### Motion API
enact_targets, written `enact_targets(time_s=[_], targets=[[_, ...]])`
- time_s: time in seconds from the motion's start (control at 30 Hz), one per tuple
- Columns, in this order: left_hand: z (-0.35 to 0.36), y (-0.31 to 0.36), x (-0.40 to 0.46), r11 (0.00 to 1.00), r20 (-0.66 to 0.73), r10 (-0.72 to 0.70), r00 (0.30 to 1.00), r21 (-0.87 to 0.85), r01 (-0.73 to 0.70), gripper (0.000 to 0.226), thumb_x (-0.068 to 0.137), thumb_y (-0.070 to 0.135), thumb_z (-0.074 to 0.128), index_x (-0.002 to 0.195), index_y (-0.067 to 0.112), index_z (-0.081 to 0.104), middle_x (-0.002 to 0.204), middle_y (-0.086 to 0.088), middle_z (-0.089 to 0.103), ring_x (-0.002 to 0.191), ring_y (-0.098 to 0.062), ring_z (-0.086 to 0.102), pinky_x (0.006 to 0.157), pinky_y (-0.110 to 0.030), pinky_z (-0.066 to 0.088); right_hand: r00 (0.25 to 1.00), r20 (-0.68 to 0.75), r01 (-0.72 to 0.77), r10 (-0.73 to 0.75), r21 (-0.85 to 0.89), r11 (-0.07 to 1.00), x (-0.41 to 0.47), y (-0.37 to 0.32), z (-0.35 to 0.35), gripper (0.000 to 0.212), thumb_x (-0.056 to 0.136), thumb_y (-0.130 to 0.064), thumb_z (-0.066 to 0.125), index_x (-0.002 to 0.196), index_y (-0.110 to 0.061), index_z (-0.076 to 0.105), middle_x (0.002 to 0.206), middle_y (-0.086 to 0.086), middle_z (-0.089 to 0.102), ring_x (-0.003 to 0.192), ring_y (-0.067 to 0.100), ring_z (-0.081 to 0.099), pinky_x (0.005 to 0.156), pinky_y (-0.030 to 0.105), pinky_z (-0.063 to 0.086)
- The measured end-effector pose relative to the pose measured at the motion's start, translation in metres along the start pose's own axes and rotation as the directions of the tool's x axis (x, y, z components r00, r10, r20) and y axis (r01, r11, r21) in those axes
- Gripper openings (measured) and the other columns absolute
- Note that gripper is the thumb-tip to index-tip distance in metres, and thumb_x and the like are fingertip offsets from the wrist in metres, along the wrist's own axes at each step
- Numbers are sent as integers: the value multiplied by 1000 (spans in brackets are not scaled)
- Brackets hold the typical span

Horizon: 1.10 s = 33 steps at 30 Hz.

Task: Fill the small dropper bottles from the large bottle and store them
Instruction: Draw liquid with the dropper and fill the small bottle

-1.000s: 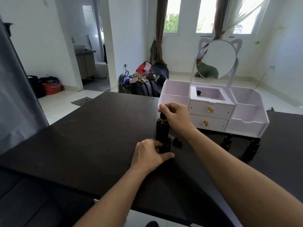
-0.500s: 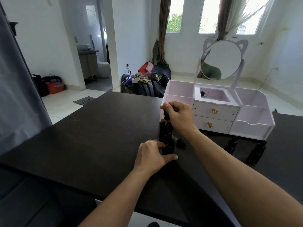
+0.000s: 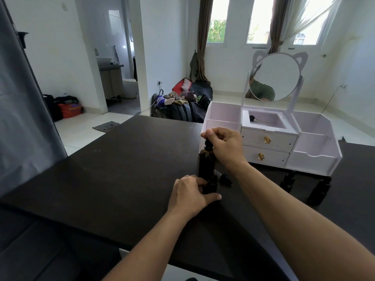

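Head view: large bottle (image 3: 206, 162) under right fingers (image 3: 210, 134)

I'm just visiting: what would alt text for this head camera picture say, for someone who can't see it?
At a dark table, a person's right hand pinches the dropper top of a large dark bottle while the left hand grips a small bottle before it. Behind stands a white organizer with a cat-eared mirror; two more small bottles stand nearby.

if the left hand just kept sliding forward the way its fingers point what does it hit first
It is already there: the left hand grips a small dropper bottle on the table. Pushed on, that bottle likely meets the large bottle right behind it, though depth is unclear.
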<state>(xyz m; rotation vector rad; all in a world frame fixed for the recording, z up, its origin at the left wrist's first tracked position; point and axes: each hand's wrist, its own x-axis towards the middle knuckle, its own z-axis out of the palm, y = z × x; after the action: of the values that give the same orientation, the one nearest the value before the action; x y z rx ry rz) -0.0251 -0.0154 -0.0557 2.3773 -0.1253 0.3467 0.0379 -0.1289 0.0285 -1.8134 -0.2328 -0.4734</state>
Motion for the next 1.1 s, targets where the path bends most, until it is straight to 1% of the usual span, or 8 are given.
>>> enact_targets(time_s=[0.1,0.23,0.37,0.57,0.7,0.83,0.93,1.1], targets=[[0,1,0,1000,8,-2,1000,-1,2,54,63,65,79,101,27,74,86,11,57,80,-7,56,66,-20,40,999,38,0,1,-19,1000,1,-2,-1,19,94,-24,61,94,-11,76,91,-1,75,90,14,69,88,41,57],[-2,0,0,999,22,-17,1000,-36,17,53,61,63,81,100,28,74,83,10,60,77,-7,58,64,-20,42,998,41,43,-43,-2,999,5,-14,-6,18,91,-24,67,93,-9,75,83,4,75,80,18,71,82,41,59],[-3,1,0,998,21,-36,999,-58,37,50,58,62,82,95,29,75,81,11,58,75,-6,57,60,-18,36,997,8,82,-82,41,996,12,-38,-15,18,91,-23,66,94,-6,74,82,7,73,79,19,69,82,39,59],[-6,4,1,996,70,-58,996,-63,62,45,67,55,81,104,31,72,80,14,59,76,-4,57,62,-18,38,988,-60,148,-142,106,983,24,-66,-28,16,91,-22,67,92,-8,74,83,7,75,81,23,73,85,44,59],[-6,4,1,997,60,-47,997,-65,50,40,71,50,81,104,28,75,78,14,60,74,-3,57,63,-17,38,977,-93,203,-192,138,969,21,-75,-35,11,90,-23,68,83,-18,74,83,7,76,80,25,73,84,46,59],[-6,3,0,998,51,-24,998,-64,27,35,74,47,80,102,26,75,79,14,59,75,-3,56,65,-17,38,986,-32,166,-163,148,975,5,-72,-38,12,91,-20,67,82,-17,73,83,11,75,81,27,73,85,46,59],[-6,2,1,998,51,-23,998,-58,26,35,73,48,80,100,27,76,77,15,56,78,-6,57,68,-20,39,990,16,139,-143,150,979,-11,-63,-38,14,92,-16,65,80,-19,71,84,14,75,80,27,74,83,42,60],[-3,0,3,998,45,-29,999,-46,31,37,70,51,80,98,27,77,78,12,58,81,-10,60,71,-23,43,993,33,106,-111,122,987,-25,-51,-37,10,92,-18,65,88,-12,72,85,6,75,78,17,74,78,32,61]])
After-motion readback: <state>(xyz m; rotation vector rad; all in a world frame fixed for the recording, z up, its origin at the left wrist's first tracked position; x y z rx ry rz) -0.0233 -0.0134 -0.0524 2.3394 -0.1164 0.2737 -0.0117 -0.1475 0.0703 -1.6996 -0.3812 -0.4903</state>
